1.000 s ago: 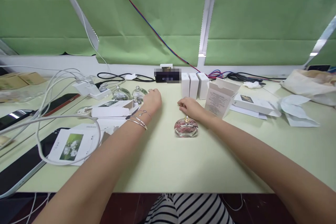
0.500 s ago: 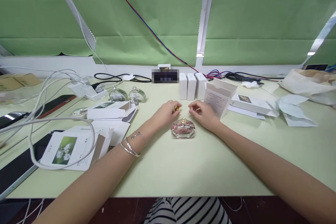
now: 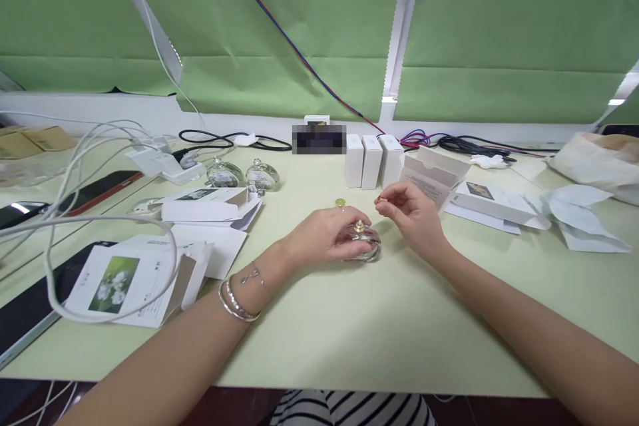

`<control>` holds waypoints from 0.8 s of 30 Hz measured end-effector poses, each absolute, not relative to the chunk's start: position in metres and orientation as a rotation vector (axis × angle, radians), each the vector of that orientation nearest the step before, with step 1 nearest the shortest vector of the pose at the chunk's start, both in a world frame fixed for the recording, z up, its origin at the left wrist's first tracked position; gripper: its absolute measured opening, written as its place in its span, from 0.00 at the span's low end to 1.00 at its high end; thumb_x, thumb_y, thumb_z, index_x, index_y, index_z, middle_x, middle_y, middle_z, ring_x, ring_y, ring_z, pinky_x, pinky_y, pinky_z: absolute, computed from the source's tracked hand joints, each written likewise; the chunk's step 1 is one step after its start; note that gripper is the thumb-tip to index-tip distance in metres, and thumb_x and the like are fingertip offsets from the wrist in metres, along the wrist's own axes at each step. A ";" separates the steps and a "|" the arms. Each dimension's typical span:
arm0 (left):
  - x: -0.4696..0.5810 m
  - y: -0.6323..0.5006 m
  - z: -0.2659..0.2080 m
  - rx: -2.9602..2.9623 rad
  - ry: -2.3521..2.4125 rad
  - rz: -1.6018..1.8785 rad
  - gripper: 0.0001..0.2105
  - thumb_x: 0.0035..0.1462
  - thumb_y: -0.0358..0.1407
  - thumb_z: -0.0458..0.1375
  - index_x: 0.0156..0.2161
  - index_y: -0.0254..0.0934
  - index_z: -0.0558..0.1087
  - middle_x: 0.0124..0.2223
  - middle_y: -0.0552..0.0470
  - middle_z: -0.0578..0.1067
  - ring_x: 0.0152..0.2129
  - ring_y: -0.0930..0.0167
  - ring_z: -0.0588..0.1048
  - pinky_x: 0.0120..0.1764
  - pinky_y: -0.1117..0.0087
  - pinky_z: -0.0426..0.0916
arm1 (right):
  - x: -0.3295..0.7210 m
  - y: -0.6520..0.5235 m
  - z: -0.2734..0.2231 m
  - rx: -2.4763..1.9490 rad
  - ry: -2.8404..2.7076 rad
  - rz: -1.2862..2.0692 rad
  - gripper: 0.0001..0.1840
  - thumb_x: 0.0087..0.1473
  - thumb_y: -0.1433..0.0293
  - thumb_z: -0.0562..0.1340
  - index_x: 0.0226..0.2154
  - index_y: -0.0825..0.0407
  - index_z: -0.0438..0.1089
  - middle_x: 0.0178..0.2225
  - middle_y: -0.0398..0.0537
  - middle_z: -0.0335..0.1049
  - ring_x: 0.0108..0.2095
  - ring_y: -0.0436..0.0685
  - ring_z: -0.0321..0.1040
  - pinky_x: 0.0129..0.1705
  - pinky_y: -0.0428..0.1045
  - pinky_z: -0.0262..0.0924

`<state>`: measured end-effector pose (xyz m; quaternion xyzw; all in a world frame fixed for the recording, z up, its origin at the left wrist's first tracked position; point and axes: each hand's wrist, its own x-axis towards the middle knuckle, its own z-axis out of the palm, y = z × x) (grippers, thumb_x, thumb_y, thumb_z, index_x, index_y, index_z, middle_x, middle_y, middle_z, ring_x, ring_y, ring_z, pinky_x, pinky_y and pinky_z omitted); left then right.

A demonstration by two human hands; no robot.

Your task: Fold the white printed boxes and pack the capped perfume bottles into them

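A clear glass perfume bottle point(image 3: 370, 251) stands upright on the table before me, a gold neck with a white tip on top. My left hand point(image 3: 332, 233) is closed around the bottle's left side and covers part of it. Just to the right and a little higher, my right hand point(image 3: 407, 213) pinches a tiny gold-brown piece point(image 3: 378, 200) between thumb and fingertips; its exact kind is too small to make out. Behind my left hand, a small round gold-yellow cap point(image 3: 340, 203) lies on the table, touched by neither hand.
Two more perfume bottles point(image 3: 262, 176) stand at back left, near opened white boxes point(image 3: 204, 206). Three upright white boxes point(image 3: 372, 163) and an open carton point(image 3: 434, 176) stand behind my right hand. Cables point(image 3: 112, 219) loop at left; folded white paper point(image 3: 582, 213) lies right.
My left hand has let go of the gold cap, left on the table, and come forward onto the bottle. My right hand has risen slightly and moved right, pinching the tiny piece.
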<state>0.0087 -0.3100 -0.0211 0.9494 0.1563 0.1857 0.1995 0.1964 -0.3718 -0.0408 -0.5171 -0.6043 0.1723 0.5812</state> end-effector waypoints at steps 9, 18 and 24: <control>0.015 -0.316 -0.029 2.446 0.549 0.641 0.13 0.55 0.42 0.57 0.45 0.40 0.70 0.35 0.54 0.74 0.31 0.71 0.73 0.35 0.71 0.67 | 0.185 -0.388 -0.032 -1.114 -1.596 0.274 0.08 0.53 0.65 0.61 0.38 0.46 0.68 0.34 0.45 0.71 0.34 0.54 0.69 0.39 0.53 0.67; 0.017 -0.316 -0.028 2.444 0.525 0.563 0.11 0.57 0.43 0.55 0.37 0.37 0.69 0.33 0.53 0.71 0.30 0.70 0.70 0.34 0.70 0.65 | 0.181 -0.388 -0.036 -1.108 -1.596 0.367 0.02 0.52 0.70 0.62 0.32 0.48 0.70 0.31 0.44 0.75 0.35 0.55 0.72 0.39 0.53 0.67; 0.017 -0.317 -0.026 2.447 0.514 0.546 0.11 0.57 0.42 0.55 0.38 0.35 0.69 0.33 0.52 0.71 0.30 0.70 0.70 0.33 0.70 0.64 | 0.183 -0.390 -0.033 -1.112 -1.687 0.319 0.04 0.53 0.71 0.61 0.34 0.48 0.71 0.33 0.44 0.76 0.35 0.54 0.72 0.38 0.52 0.68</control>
